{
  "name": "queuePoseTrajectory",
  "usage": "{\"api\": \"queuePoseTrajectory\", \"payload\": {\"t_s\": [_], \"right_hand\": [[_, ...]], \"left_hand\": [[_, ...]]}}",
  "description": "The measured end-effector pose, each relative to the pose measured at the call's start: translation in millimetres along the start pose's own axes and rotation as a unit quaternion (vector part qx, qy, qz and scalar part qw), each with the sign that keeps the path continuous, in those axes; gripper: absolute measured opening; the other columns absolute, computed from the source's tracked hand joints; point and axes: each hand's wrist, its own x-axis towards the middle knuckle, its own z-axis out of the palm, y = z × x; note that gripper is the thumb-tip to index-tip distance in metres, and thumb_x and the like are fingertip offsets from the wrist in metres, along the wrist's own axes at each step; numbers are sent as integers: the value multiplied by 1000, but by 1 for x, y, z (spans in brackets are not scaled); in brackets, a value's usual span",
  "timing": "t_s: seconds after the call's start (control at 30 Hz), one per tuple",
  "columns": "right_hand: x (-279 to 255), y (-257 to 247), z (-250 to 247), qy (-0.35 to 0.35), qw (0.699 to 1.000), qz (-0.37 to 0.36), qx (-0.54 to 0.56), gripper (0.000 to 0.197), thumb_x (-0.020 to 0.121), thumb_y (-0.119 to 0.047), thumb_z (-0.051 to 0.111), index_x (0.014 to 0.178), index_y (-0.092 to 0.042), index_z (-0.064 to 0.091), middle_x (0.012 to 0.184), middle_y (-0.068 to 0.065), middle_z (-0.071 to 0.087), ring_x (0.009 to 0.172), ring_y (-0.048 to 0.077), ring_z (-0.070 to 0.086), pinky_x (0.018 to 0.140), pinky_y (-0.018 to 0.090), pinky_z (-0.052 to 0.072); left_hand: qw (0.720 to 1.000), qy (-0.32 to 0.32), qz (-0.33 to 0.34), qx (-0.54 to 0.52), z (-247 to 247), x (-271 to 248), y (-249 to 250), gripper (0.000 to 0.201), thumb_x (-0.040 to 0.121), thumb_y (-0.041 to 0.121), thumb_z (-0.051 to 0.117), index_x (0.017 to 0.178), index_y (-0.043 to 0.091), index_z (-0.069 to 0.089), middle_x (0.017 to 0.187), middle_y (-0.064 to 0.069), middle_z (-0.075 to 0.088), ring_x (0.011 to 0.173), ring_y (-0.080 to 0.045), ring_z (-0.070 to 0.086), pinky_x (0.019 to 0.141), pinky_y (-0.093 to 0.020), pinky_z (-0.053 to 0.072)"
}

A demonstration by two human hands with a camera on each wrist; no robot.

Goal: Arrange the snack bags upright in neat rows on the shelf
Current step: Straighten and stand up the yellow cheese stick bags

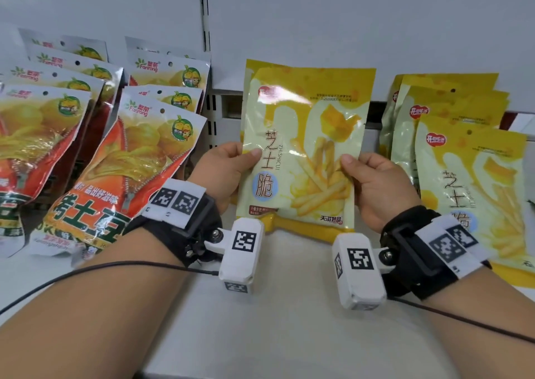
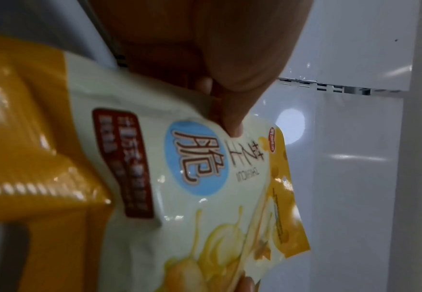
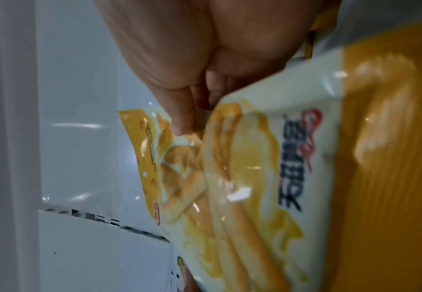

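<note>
A yellow cheese-stick snack bag (image 1: 301, 146) stands upright on the white shelf (image 1: 289, 306), held from both sides; a second bag of the same kind seems to sit close behind it. My left hand (image 1: 228, 167) pinches its left edge, thumb on the front. My right hand (image 1: 367, 181) pinches its right edge the same way. In the left wrist view my left hand's thumb (image 2: 232, 118) presses the yellow bag (image 2: 192, 197). The right wrist view shows my right hand's thumb (image 3: 179, 118) on the yellow bag (image 3: 254, 177).
Two rows of red-and-orange potato snack bags (image 1: 127, 175) lean back at the left. A row of matching yellow bags (image 1: 474, 181) stands at the right. The white back wall (image 1: 347, 25) with a slotted upright (image 1: 205, 10) lies behind. Bare shelf shows in front.
</note>
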Motion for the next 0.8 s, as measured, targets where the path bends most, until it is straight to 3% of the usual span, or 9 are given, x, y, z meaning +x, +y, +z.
{"api": "queuePoseTrajectory", "payload": {"t_s": [0.13,0.27,0.37,0.43,0.5,0.57,0.6,0.67,0.8], "right_hand": [[1,-3,-2,-9,999,15,-29,25,89,-14,59,65,-14,61,60,-2,69,55,9,65,52,22,54],[3,-8,-7,8,999,17,-26,17,89,-18,60,73,-15,61,60,-5,69,55,7,65,51,20,52],[0,-7,-5,-14,999,27,-22,10,83,-25,64,79,-16,62,67,-4,71,62,10,67,59,26,56],[-4,-6,-1,-58,996,59,-17,24,71,-27,69,90,-14,64,82,4,73,75,19,69,74,37,57],[-7,-5,4,-84,993,84,-28,32,71,-22,68,100,-8,64,95,11,72,86,26,68,80,43,56],[-7,-5,6,-78,994,68,-38,17,82,-14,63,97,-7,65,93,11,72,83,24,69,76,39,57],[-6,-5,6,-64,996,55,-34,10,85,-12,60,93,-8,65,88,9,73,79,22,70,73,36,58],[-4,-6,5,-43,998,37,-17,7,89,-12,57,89,-10,64,80,5,74,75,18,71,69,32,59],[-4,-7,5,-32,999,30,15,8,86,-17,60,90,-11,64,83,4,74,78,19,71,73,35,59]], "left_hand": [[999,34,23,14,-4,5,0,24,90,23,62,68,16,56,64,2,71,55,-14,65,51,-25,50],[999,35,40,14,3,3,0,30,91,23,61,63,18,52,59,4,69,48,-10,61,47,-22,45],[998,46,52,-13,4,2,1,30,92,18,59,64,15,48,54,6,66,45,-8,60,42,-17,44],[996,64,56,-26,2,3,2,33,92,19,60,63,16,46,52,6,64,47,-10,59,48,-21,45],[995,67,56,-37,2,3,4,31,92,21,61,64,16,47,58,5,67,54,-12,62,58,-29,50],[997,39,47,-56,2,2,5,21,91,27,60,76,13,58,75,-2,73,72,-21,69,74,-38,56],[997,11,33,-72,2,-1,7,22,89,33,60,90,11,63,89,-6,75,86,-28,70,82,-43,56],[995,-54,-4,-81,3,-5,7,52,82,40,63,121,7,58,113,-14,69,105,-35,65,90,-49,53],[990,-134,-25,-32,7,-10,3,62,73,11,72,130,3,51,119,-16,66,99,-26,67,83,-38,58]]}}
